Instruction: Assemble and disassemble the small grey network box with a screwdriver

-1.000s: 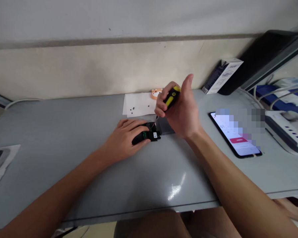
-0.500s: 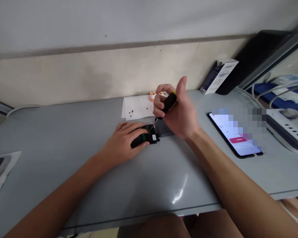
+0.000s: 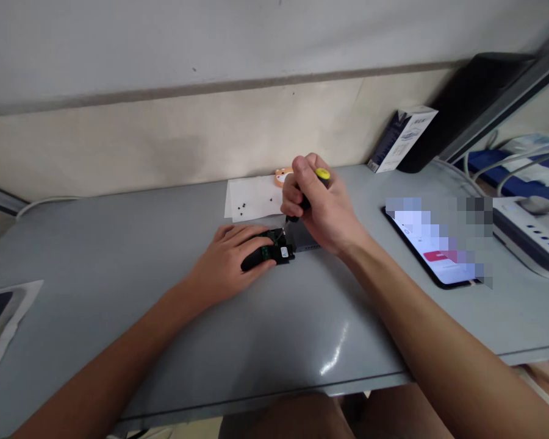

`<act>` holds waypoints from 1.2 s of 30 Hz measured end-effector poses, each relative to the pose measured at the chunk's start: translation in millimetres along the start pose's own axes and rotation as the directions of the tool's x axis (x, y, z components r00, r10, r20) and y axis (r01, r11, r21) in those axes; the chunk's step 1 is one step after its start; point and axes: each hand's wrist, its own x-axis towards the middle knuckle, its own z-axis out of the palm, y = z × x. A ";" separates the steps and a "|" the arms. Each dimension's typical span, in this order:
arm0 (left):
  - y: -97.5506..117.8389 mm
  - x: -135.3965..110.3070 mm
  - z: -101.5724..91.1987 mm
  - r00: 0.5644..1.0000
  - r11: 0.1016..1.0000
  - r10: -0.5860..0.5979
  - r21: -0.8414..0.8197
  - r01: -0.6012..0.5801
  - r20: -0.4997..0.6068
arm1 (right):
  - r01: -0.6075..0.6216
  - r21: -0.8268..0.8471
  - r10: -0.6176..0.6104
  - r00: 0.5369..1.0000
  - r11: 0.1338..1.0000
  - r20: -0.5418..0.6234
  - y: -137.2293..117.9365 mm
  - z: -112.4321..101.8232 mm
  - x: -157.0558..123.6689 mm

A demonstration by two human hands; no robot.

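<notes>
My left hand (image 3: 231, 255) lies over a small black device (image 3: 271, 253) with a green circuit board showing, pressing it onto the grey table (image 3: 165, 317); the fingers curl round it. My right hand (image 3: 322, 207) is closed round a black and yellow screwdriver (image 3: 312, 186), thumb folded over the handle. The screwdriver's thin tip points down and left onto the device. A grey flat part (image 3: 304, 238) lies just behind the device, under my right hand.
A white paper sheet (image 3: 252, 198) with several tiny black screws lies behind the device, an orange toy (image 3: 282, 177) beside it. A lit phone (image 3: 434, 247) lies to the right, then a power strip (image 3: 528, 235). A small box (image 3: 405, 139) leans at the wall.
My right thumb, stretched upward before, has folded down onto the screwdriver handle. The screwdriver has turned in my grip. My left hand and the device have stayed put.
</notes>
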 end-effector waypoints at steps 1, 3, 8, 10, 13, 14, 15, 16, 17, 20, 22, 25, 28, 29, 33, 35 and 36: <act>-0.4 0.0 0.4 1.000 1.000 0.007 0.004 -0.007 -0.007 | 0.007 0.003 -0.007 1.000 1.000 -0.016 0.8 0.4 1.0; -1.1 0.0 1.3 1.000 1.000 0.018 0.012 -0.018 -0.019 | -0.006 0.016 0.006 1.000 1.000 -0.023 0.1 0.1 2.6; -1.0 0.0 2.2 0.999 1.000 0.025 0.008 -0.024 -0.034 | -0.079 0.054 0.075 0.995 0.995 0.065 -9.6 -4.0 3.2; -0.3 -0.3 1.5 1.000 1.000 0.012 -0.005 -0.012 -0.028 | -0.078 0.045 0.073 0.993 0.996 0.092 -11.3 -5.6 2.5; 0.6 -0.5 0.2 1.000 1.000 0.004 -0.022 -0.005 -0.025 | -0.046 -0.002 0.046 0.996 0.999 0.078 -7.2 -7.6 2.0; 0.8 -0.5 0.1 1.000 1.000 0.006 -0.024 -0.006 -0.024 | -0.025 -0.024 0.027 0.998 0.999 0.057 -4.5 -8.3 2.3; 0.9 -0.4 0.1 1.000 1.000 0.007 -0.025 -0.007 -0.021 | -0.003 -0.047 0.004 0.999 0.999 0.032 -1.4 -8.9 2.7; 0.8 -0.3 0.4 1.000 1.000 0.007 -0.026 -0.008 -0.020 | 0.021 -0.070 -0.020 1.000 0.997 0.007 1.6 -9.5 3.4; 0.6 -0.2 0.9 1.000 1.000 0.007 -0.026 -0.008 -0.020 | 0.045 -0.092 -0.047 0.999 0.995 -0.013 4.4 -10.0 4.2; -0.6 -0.1 2.7 1.000 1.000 0.011 -0.024 -0.012 -0.028 | 0.109 -0.183 -0.115 0.993 0.977 -0.022 9.2 -12.1 6.0; -1.4 -0.1 3.0 0.999 1.000 0.022 -0.021 -0.023 -0.036 | 0.153 -0.318 -0.162 0.987 0.936 -0.004 9.1 -14.6 6.0; -1.3 0.0 1.1 0.999 0.999 0.039 -0.007 -0.040 -0.028 | 0.192 -0.577 -0.229 0.973 0.794 0.010 7.0 -22.0 5.7; -0.4 0.4 -2.0 0.999 0.999 0.046 0.023 -0.046 -0.009 | 0.193 -0.663 -0.326 0.942 0.724 -0.082 7.5 -33.7 9.2; -0.2 0.5 -2.9 0.999 0.998 0.050 0.031 -0.050 -0.003 | 0.195 -0.660 -0.372 0.918 0.725 -0.138 8.7 -38.0 11.3; -1.2 -0.1 -5.0 0.997 0.996 0.077 0.042 -0.077 -0.004 | 0.171 -0.719 -0.485 0.837 0.674 -0.255 15.4 -51.5 17.9; -1.8 -0.6 -5.9 0.996 0.995 0.091 0.034 -0.090 -0.021 | 0.142 -0.765 -0.491 0.835 0.628 -0.248 18.3 -53.6 18.0; -1.9 -0.8 -6.6 0.995 0.995 0.096 0.027 -0.095 -0.034 | 0.130 -0.782 -0.486 0.841 0.610 -0.239 19.3 -53.6 17.3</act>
